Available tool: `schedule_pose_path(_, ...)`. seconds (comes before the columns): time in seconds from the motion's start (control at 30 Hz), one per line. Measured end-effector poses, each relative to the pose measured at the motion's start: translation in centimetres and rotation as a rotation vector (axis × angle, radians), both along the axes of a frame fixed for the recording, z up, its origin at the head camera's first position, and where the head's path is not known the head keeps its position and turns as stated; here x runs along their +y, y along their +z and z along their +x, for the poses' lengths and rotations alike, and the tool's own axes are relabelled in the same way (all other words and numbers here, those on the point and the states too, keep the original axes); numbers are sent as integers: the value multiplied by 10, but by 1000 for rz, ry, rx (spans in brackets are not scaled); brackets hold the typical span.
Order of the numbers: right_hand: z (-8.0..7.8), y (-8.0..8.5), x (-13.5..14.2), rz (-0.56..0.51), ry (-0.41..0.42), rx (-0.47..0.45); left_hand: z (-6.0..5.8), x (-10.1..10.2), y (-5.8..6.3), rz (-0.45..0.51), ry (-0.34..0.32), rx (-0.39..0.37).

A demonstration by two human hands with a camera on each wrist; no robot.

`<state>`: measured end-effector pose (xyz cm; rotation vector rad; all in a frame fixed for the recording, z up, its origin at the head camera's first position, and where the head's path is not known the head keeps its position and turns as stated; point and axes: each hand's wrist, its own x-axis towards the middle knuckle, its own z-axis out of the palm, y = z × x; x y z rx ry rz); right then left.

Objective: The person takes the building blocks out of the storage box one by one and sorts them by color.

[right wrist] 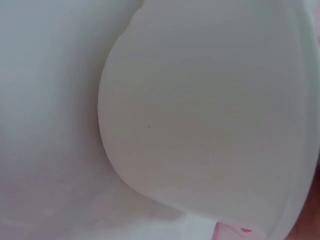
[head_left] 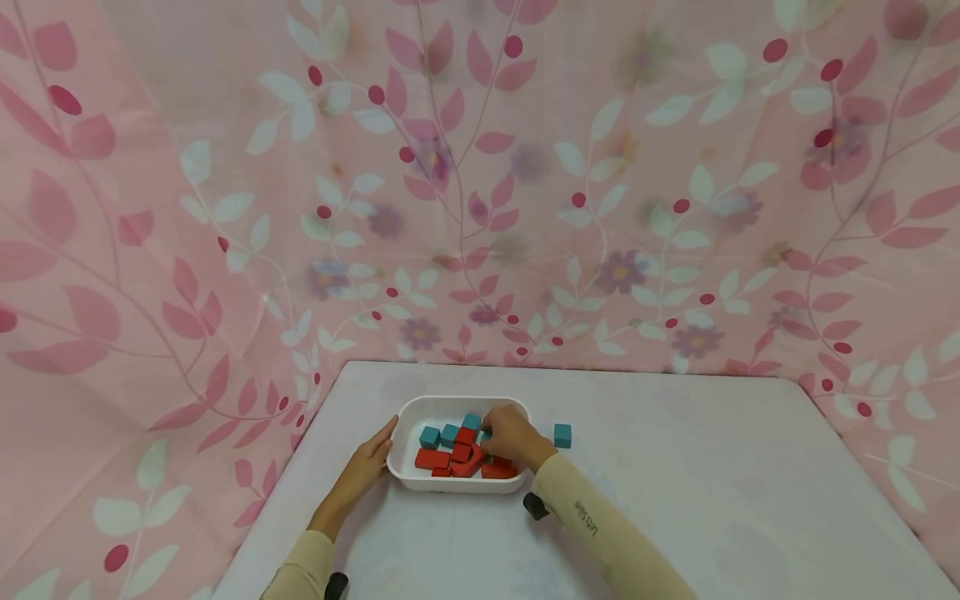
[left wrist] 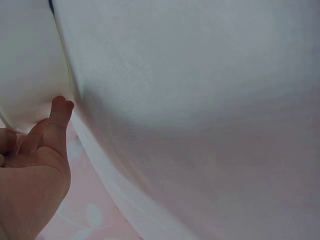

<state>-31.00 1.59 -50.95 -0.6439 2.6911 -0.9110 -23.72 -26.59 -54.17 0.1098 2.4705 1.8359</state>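
Note:
A white tray (head_left: 465,485) holds red and teal wooden blocks. My left hand (head_left: 363,467) rests against the tray's left end; in the left wrist view its extended fingers (left wrist: 59,117) touch the outer wall. Over the tray's right part, my right hand (head_left: 513,435) reaches in with curled fingers and pinches a teal block (head_left: 486,434), mostly covered by the hand. Red blocks (head_left: 432,459) lie along the near side of the tray, and teal cubes (head_left: 430,437) sit behind them. Only the tray's outer wall (right wrist: 200,115) fills most of the right wrist view.
A lone teal cube (head_left: 562,436) stands on the white-covered table (head_left: 697,483), right of the tray. Behind and at the sides hangs a pink floral curtain (head_left: 480,208). Dark wrist camera pieces (head_left: 536,506) sit by the sleeves.

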Motion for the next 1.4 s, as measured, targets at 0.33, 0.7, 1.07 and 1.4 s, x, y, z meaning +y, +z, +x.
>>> schedule_pose_path(0.33, 0, -6, 2, 4, 28, 67, -2, 0, -2, 6, 11, -20)
schedule_pose_path(0.7, -2, 10, 15, -110, 54, 180, -1, 0, -2, 4, 9, -12)
schedule_pose_path(1.07, -9, 17, 56, -332, -34, 233, -1, 1, 2, 18, -3, -32)
schedule_pose_path(1.4, -12, 14, 108, -396, -133, 279, -1, 0, -1, -13, 9, -22)
